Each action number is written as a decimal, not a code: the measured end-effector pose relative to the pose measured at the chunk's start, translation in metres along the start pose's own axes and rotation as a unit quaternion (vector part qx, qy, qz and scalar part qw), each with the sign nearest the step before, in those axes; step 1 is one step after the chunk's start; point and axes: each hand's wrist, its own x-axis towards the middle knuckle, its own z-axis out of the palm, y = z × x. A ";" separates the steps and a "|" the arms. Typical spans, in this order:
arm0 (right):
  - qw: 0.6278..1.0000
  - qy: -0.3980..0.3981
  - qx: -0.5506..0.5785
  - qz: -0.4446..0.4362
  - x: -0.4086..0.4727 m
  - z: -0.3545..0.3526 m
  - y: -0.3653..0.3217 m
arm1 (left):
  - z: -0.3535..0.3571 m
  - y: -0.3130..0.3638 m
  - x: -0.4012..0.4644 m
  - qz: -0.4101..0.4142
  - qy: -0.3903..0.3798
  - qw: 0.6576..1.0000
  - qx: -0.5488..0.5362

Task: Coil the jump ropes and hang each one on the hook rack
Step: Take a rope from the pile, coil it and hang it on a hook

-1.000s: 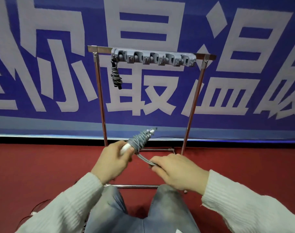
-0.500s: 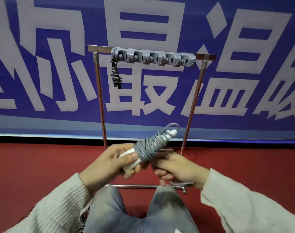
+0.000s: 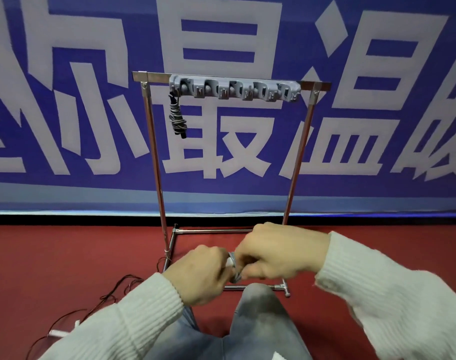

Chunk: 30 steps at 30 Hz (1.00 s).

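Observation:
A grey hook rack [image 3: 234, 89] is fixed on the top bar of a metal stand [image 3: 154, 157]. One coiled dark jump rope [image 3: 177, 118] hangs from its leftmost hook. Low in front of the stand, my left hand [image 3: 198, 274] and my right hand [image 3: 276, 253] close together around a second coiled jump rope [image 3: 233, 266]. Only a sliver of its white handle and grey cord shows between the fingers. Both hands grip it, the right one over the top.
Another rope with a thin dark red cord [image 3: 112, 294] and a white handle [image 3: 58, 333] lies on the red floor at lower left. My knees [image 3: 255, 307] are below the hands. A blue banner [image 3: 65, 100] covers the wall behind the stand.
The coiled rope pointed up between my hands before; now both hands have closed over it and hide most of it. The right hand has moved up and over the bundle.

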 end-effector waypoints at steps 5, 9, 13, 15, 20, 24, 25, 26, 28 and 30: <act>0.878 -0.172 0.446 -0.018 -0.002 -0.011 0.013 | -0.025 0.013 -0.027 0.182 -0.146 0.954 -0.189; 0.706 -0.090 0.697 -0.088 -0.004 0.002 0.002 | -0.025 0.014 -0.038 0.238 -0.135 0.784 -0.557; 0.497 0.156 0.852 -0.050 0.021 0.040 -0.021 | -0.003 0.019 -0.025 0.193 0.015 0.629 -0.753; 0.440 0.263 0.859 0.012 0.034 0.052 -0.028 | 0.005 0.022 -0.016 0.134 0.058 0.592 -0.792; 0.428 0.285 0.854 0.079 0.036 0.055 -0.034 | 0.017 0.030 -0.005 0.021 0.150 0.612 -0.776; 0.568 0.326 0.752 0.077 0.028 0.052 -0.041 | 0.023 0.032 -0.006 -0.005 0.226 0.710 -0.667; 0.621 0.342 0.700 0.080 0.027 0.053 -0.041 | 0.025 0.030 -0.006 -0.004 0.251 0.762 -0.597; 0.663 0.359 0.651 0.091 0.027 0.055 -0.040 | 0.027 0.027 -0.007 -0.003 0.268 0.816 -0.513; 0.722 0.385 0.560 0.129 0.026 0.058 -0.033 | 0.032 0.016 -0.010 -0.025 0.263 0.895 -0.359; 0.770 0.410 0.458 0.171 0.024 0.059 -0.026 | 0.031 0.007 -0.016 -0.052 0.260 0.898 -0.350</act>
